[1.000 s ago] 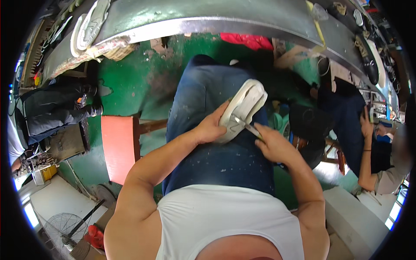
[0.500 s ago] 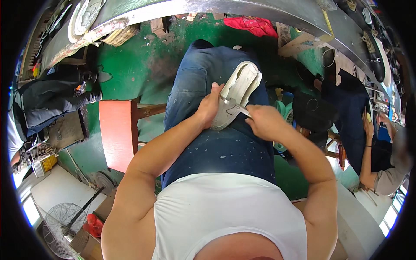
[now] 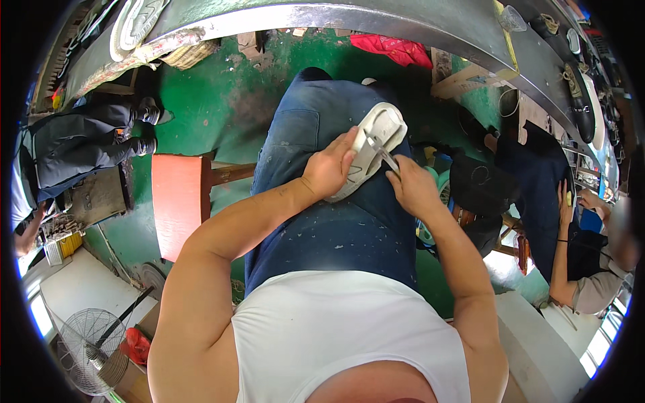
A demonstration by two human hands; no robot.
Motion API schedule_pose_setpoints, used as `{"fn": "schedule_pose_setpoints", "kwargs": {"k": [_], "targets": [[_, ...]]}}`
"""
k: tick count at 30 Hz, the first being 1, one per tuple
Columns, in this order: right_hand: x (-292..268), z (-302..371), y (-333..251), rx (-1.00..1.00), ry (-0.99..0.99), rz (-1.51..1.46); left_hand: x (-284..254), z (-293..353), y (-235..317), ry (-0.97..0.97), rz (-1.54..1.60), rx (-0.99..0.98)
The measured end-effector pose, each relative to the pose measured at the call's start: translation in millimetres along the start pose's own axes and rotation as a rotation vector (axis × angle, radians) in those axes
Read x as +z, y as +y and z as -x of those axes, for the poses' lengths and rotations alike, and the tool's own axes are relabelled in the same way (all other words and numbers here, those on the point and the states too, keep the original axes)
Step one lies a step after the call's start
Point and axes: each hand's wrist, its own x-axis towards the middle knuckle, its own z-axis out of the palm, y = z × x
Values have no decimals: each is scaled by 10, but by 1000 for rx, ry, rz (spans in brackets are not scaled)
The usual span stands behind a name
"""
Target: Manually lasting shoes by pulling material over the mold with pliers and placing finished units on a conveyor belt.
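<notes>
My left hand [image 3: 330, 169] is closed on the pale shoe [image 3: 364, 169], its fingers along the left edge, near the middle. The shoe lies tilted above my blue jeans [image 3: 336, 232], its far end leaning right, beyond my fingertips, and its near end beside my left palm. My right hand [image 3: 416, 187], just right of the shoe, is curled around a slim metal tool [image 3: 388, 157]. The tool's tip reaches over the shoe's middle, probably touching, though it's too small to be sure. A red stool [image 3: 180, 205] stands left.
</notes>
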Motion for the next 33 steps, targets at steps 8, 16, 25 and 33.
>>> {"fn": "schedule_pose_setpoints", "kwargs": {"k": [8, 16, 25, 33], "targets": [[-565, -114, 137, 429, -626, -420, -293, -232, 237, -462, -309, 32], [-187, -425, 139, 214, -193, -28, -359, -476, 599, -801, -626, -45], [273, 366, 494, 326, 147, -674, -549, -110, 644, -599, -224, -437], [184, 456, 386, 348, 190, -825, -1182, -941, 1025, -83, 240, 209]]}}
